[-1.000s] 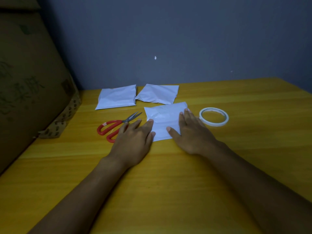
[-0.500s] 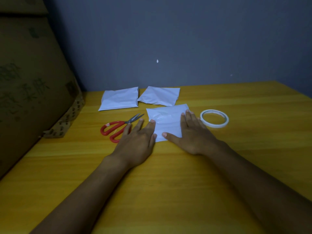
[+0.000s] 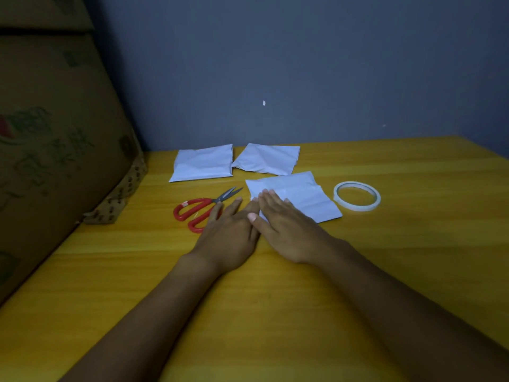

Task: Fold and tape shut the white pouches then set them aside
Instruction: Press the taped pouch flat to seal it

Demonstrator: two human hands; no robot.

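Three white pouches lie on the yellow wooden table (image 3: 358,285): two folded ones side by side near the grey wall, the left pouch (image 3: 202,166) and the right pouch (image 3: 268,162) touching at a corner, and a third pouch (image 3: 300,195) flat just in front of them. There is one pair of red-handled scissors (image 3: 202,209) to its left, one roll of clear tape (image 3: 357,195) to its right, and one large cardboard box (image 3: 52,150) at the table's left edge. Both forearms reach forward, palms down. The left hand (image 3: 230,234) lies flat with fingers slightly spread, partly over the scissors' handles, its index finger at the pouch's left edge. The right hand (image 3: 286,230) presses flat on the third pouch's near left part, fingers straight and close together, beside the left hand.
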